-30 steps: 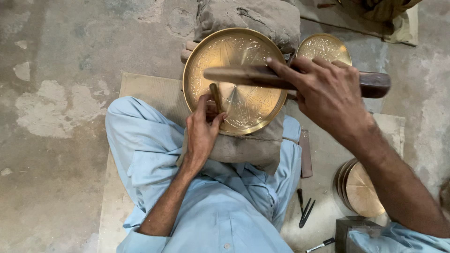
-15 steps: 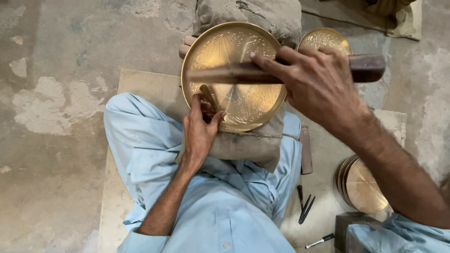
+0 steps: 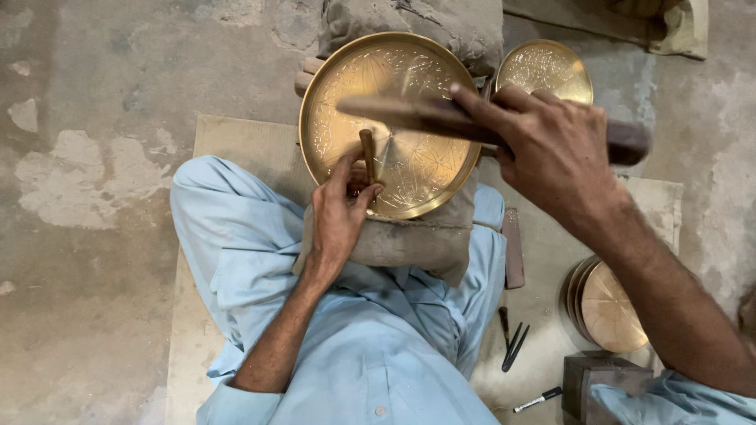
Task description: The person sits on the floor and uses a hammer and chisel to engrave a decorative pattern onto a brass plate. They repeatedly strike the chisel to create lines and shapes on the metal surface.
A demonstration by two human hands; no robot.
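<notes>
While the large brass plate (image 3: 394, 126) is resting on a cloth pad (image 3: 409, 240) over the lap, the left hand (image 3: 340, 216) is pinching a chisel (image 3: 368, 155) upright against it, and the right hand (image 3: 551, 149) is gripping a wooden mallet (image 3: 409, 114) above.

Single head-worn view, looking steeply down from close above my lap at the round engraved brass plate (image 3: 391, 126) on grey concrete floor (image 3: 94, 94).

Stained concrete floor (image 3: 94, 236) under a woven mat (image 3: 244, 149), stacked brass plates (image 3: 610, 307), small tools (image 3: 513, 346)
</notes>
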